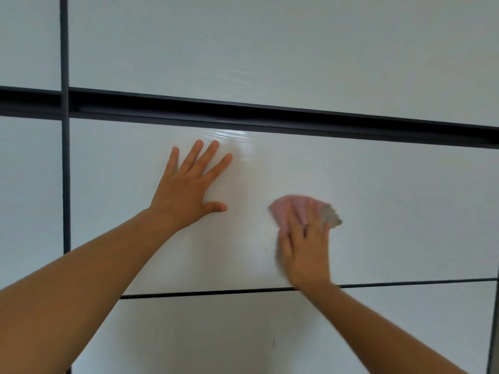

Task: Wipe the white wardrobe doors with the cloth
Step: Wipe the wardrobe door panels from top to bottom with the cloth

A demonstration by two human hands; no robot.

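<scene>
A white wardrobe door panel (391, 217) fills the middle of the view, framed by dark lines. My left hand (189, 184) lies flat on it with fingers spread, left of centre. My right hand (306, 252) presses a pink and grey cloth (291, 209) against the same panel, lower right of the left hand. The fingers lie straight over the cloth, which sticks out above and to the right of them. The right hand and cloth are blurred. A glossy sheen shows on the panel just above my left hand.
A dark recessed rail (270, 117) runs across above the panel. A dark vertical strip (65, 157) divides it from the panels at the left. More white panels lie above (270, 49) and below (243, 333), past a thin dark seam (216, 293).
</scene>
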